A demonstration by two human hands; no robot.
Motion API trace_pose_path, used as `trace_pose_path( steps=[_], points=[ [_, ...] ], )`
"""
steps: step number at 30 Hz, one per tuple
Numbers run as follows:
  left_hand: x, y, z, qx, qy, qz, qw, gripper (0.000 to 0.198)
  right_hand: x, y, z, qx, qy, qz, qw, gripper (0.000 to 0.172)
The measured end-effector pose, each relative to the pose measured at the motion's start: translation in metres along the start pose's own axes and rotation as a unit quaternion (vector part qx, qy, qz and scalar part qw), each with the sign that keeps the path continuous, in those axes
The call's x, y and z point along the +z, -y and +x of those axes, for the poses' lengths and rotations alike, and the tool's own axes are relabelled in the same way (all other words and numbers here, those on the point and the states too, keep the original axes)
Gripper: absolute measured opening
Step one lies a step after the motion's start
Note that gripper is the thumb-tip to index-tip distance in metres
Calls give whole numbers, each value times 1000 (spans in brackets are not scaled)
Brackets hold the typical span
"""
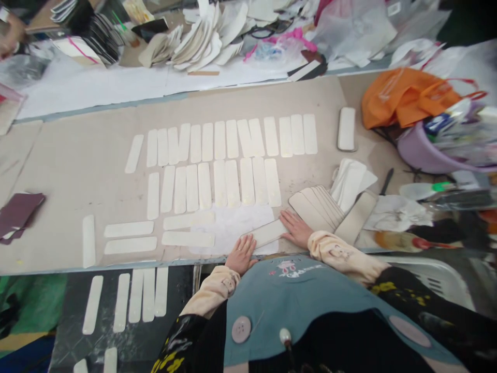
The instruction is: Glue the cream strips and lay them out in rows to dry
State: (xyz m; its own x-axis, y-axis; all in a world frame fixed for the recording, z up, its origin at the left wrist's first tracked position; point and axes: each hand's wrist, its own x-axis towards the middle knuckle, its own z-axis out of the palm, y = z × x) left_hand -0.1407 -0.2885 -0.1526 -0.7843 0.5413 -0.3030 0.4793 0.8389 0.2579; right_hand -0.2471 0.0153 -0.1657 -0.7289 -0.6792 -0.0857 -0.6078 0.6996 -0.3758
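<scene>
On the paper-covered table, a pale strip with rounded ends (264, 233) lies tilted in front of me. My left hand (241, 253) rests on its left end, fingers flat and stretched out. At the strip's other end, my right hand (297, 228) lies with spread fingers, beside a fanned stack of beige pieces (316, 204). A white sheet (236, 217) is partly under the strip. Several similar white strips (219, 140) stand in two rows farther back, and a few lie sideways to the left (130, 244).
To the right are a small stack of strips (347, 128), white pieces (351, 181), a purple basin (419, 147), an orange bag (404, 96) and a brush (407, 241). Dark red pieces (19, 213) lie far left. More strips sit on a lower black surface (104, 290).
</scene>
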Motion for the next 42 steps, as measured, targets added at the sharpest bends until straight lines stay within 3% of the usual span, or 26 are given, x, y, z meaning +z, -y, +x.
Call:
trace_pose_path(
  steps=[3, 6, 9, 11, 15, 18, 20, 22, 25, 27, 31, 33, 37, 42],
  points=[
    [-4, 0, 2, -18, -7, -74, 997, 63, -13, -6, 1, 112, -20, 103, 988, 66],
    [-5, 3, 4, -30, -6, -143, 989, 60, -25, -10, 3, 247, -20, 190, 950, 59],
    [-5, 10, 4, -22, -14, -203, 979, 56, -32, -12, 6, 310, -20, 211, 927, 46],
    [-5, 13, 4, -40, -58, -248, 966, 54, -33, -11, 7, 338, -16, 233, 912, 35],
    [-9, 14, 9, -198, -209, -310, 906, 49, -37, -2, 9, 367, 3, 320, 874, 18],
    [-16, 16, 15, -299, -235, -356, 854, 52, -47, 12, 11, 376, 7, 402, 835, 23],
    [-23, 19, 18, -345, -218, -433, 804, 56, -60, 23, 13, 369, 7, 448, 814, 27],
    [-33, 21, 18, -378, -205, -535, 727, 59, -79, 34, 16, 349, 0, 502, 791, 33],
    [-53, 19, 18, -403, -188, -672, 592, 53, -112, 48, 18, 309, -35, 626, 715, 43],
    [-69, 15, 21, -386, -163, -743, 522, 48, -131, 54, 18, 283, -59, 694, 659, 47],
    [-98, 8, 36, -306, -141, -831, 442, 45, -153, 60, 17, 258, -82, 737, 619, 47],
    [-108, 7, 46, -297, -157, -840, 426, 44, -154, 59, 14, 256, -94, 745, 609, 46],
    [-117, 11, 63, -300, -195, -820, 446, 35, -144, 51, 5, 268, -117, 744, 600, 44],
    [-125, 16, 71, -339, -247, -780, 464, 29, -131, 37, -5, 344, -115, 686, 631, 47]
  ],
)
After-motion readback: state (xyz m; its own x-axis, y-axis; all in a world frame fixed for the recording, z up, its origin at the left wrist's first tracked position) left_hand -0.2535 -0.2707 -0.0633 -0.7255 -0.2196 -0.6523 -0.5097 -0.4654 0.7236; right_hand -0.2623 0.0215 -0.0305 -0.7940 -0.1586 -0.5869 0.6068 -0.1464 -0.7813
